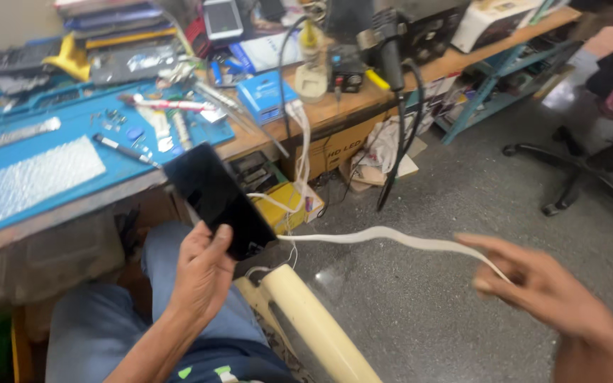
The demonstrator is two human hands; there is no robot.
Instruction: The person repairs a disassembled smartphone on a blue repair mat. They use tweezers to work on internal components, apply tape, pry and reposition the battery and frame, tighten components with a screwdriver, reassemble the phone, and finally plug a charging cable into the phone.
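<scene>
My left hand [203, 273] grips the lower end of a black smartphone [216, 197], which tilts up toward the workbench with its dark glass facing me. A long white strip of film or tape [384, 237] stretches from the phone's lower end to the right. My right hand [544, 291] pinches the far end of that strip between thumb and fingers, held out over the floor. My blue-trousered legs [101, 319] are below the left hand.
A wooden workbench [335, 113] carries a blue work mat [108, 156], a bubble-wrap sheet [30, 181], small tools, pens, a blue box [267, 96] and stacked devices. Cables hang from its edge. Boxes sit beneath. A cream chair arm [313, 319] and an office chair base [576, 177] stand on the grey floor.
</scene>
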